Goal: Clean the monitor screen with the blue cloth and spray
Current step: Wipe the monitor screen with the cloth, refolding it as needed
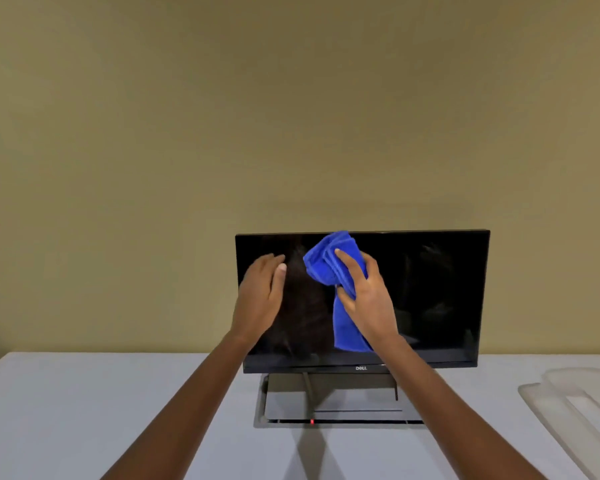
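The monitor point(430, 289) stands upright on a white table point(84, 410), close to a plain beige wall point(291, 98). Its screen is black and glossy, switched off, with a thin dark frame; faint dull smears and reflections show on the left half of the glass.

The blue cloth point(329, 265) is a bright, deep blue and plush, bunched into thick folds. It sits against the upper middle of the screen, its top reaching the upper edge, and a long tail hangs down almost to the lower bezel. The right hand point(368, 296) clutches it, fingers spread over the bunched part and thumb curled in beneath it.

The left hand point(260, 292) holds nothing. It lies flat toward the left part of the screen, fingers straight and together; I cannot tell whether it presses on the glass.

On the lower bezel, small white letters read "DELL" point(361, 368), the only writing I can make out. Below, the flat grey stand point(326, 400) rests on the table, with a tiny red spot point(311, 421) at its front edge. Off to the right lies a pale, translucent tray point(575, 403), well apart from the monitor.
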A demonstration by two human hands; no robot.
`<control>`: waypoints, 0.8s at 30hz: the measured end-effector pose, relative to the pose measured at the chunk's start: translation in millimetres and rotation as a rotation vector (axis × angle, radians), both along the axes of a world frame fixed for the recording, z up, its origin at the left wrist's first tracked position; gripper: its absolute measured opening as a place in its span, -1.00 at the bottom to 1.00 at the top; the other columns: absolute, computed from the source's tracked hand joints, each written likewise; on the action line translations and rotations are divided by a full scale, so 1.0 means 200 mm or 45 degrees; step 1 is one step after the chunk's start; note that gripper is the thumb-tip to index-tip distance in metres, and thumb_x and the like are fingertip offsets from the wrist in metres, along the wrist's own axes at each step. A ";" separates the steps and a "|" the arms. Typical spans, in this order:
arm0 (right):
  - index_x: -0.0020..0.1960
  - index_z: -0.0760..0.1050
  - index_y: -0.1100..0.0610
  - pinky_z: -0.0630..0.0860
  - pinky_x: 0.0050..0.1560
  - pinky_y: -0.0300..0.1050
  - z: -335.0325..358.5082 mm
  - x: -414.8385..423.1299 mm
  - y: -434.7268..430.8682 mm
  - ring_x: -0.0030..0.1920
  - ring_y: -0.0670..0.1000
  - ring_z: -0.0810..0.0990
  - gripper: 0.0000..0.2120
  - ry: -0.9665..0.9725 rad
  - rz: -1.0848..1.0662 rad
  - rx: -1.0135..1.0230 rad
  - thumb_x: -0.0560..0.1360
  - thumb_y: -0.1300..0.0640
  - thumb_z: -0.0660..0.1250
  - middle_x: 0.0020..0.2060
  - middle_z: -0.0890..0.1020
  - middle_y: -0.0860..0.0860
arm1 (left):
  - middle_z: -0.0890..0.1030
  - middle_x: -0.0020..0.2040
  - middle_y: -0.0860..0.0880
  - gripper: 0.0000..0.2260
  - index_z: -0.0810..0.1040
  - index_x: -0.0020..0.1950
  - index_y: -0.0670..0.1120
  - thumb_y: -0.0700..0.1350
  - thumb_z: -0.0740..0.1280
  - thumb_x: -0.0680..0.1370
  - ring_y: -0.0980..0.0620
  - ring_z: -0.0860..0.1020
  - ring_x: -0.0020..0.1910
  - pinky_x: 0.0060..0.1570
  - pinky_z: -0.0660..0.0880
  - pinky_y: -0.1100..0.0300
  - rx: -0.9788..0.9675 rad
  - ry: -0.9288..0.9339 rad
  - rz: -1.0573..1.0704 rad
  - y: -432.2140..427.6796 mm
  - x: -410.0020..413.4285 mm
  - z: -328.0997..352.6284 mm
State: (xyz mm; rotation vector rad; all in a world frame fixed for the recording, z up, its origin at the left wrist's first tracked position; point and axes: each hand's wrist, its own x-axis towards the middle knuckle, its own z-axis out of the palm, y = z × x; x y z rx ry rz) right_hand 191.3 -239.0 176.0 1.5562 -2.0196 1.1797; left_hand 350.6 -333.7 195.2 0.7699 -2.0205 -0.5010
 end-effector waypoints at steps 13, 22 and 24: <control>0.45 0.22 -0.06 0.28 0.25 0.41 0.08 0.14 -0.59 0.43 0.23 0.30 -0.43 0.558 -0.218 0.200 0.48 -0.09 0.28 0.44 0.31 0.16 | 0.44 0.34 -0.04 -0.44 0.34 0.36 -0.10 0.14 -0.24 0.59 -0.02 0.37 0.36 0.26 0.29 0.21 0.883 0.543 -0.263 -0.52 0.03 0.05; 0.42 0.23 -0.12 0.17 0.36 0.22 -0.34 0.20 -0.73 0.45 0.15 0.18 -0.45 0.896 -0.210 -0.063 0.47 -0.23 0.18 0.45 0.25 0.08 | 0.50 0.25 -0.06 -0.44 0.38 0.34 0.02 0.17 -0.24 0.57 -0.03 0.50 0.21 0.25 0.38 0.12 0.846 0.628 -0.309 -0.61 0.04 -0.04; 0.40 0.26 -0.13 0.19 0.33 0.20 -0.48 0.22 -0.71 0.42 0.14 0.23 -0.47 1.042 -0.121 -0.038 0.46 -0.20 0.20 0.45 0.28 0.05 | 0.52 0.23 -0.06 -0.44 0.42 0.30 0.04 0.17 -0.25 0.57 -0.02 0.53 0.16 0.19 0.43 0.19 0.833 0.632 -0.310 -0.63 0.04 -0.06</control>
